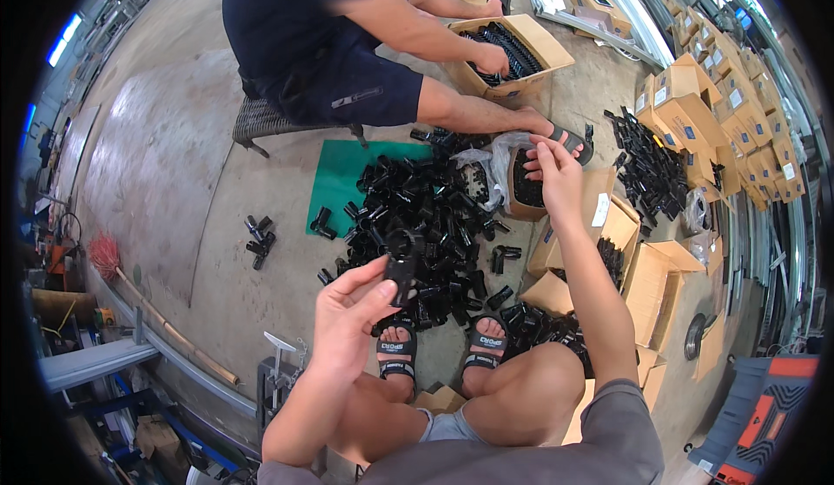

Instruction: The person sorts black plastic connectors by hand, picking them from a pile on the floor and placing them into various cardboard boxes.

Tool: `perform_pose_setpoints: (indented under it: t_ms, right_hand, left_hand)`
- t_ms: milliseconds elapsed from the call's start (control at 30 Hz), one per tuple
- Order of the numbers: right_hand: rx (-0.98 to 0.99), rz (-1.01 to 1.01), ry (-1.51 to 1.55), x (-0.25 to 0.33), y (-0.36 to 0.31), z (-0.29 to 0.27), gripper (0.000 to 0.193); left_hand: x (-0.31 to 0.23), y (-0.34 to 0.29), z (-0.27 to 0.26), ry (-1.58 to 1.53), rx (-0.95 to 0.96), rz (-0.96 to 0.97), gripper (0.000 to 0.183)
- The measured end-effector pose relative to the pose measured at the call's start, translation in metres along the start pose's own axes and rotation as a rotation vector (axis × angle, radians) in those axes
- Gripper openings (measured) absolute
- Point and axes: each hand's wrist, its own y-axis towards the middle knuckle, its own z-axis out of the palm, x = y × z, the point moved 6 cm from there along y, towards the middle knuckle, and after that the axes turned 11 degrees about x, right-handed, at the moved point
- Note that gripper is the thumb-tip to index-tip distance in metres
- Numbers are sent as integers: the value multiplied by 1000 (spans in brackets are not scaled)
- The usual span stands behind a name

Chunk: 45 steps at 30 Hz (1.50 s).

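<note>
My left hand (354, 307) is closed on a black plastic fitting (402, 263) with a ring-shaped upper end, held up between thumb and fingers. My right hand (556, 172) is raised over a small cardboard box (526, 210) of tiny black parts; its fingers are loosely bent and apart, and I make out nothing between them. Below my left hand lies a large heap of similar black fittings (426, 215), partly on a green mat (334, 172). A clear plastic bag (501, 168) lies against the small box.
Across the heap, a seated person (321, 50) reaches into a carton (552, 46) of black parts. Open cartons (656, 281) and more black pieces (647, 163) lie to the right, before stacked boxes (747, 116). A broom (165, 315) and metal rails (195, 376) are at left.
</note>
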Motion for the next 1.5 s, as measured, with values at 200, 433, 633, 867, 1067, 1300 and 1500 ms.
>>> perform_pose_setpoints:
  t_ms: [200, 433, 633, 867, 1067, 1300, 1500]
  right_hand:
    - [303, 65, -838, -154, 62, 8, 22]
    - [460, 14, -1359, -262, 97, 42, 11]
    - [340, -167, -1546, -307, 92, 75, 16]
    - [254, -175, -1557, -321, 85, 96, 17]
    - [108, -316, -1550, -313, 76, 96, 21]
    - [344, -179, -1496, -342, 75, 85, 25]
    - [402, -102, -1537, -350, 68, 85, 25]
  left_hand:
    - [-8, 24, -22, 8, -96, 14, 34]
    - [3, 28, -33, 60, -146, -57, 37]
    - [9, 35, -40, -21, -168, -37, 35]
    - [10, 43, -42, 13, -148, -82, 29]
    - [2, 35, -38, 27, -122, -38, 30]
    - [6, 40, -44, 4, -70, -71, 38]
    - [6, 42, -40, 49, -77, -69, 38]
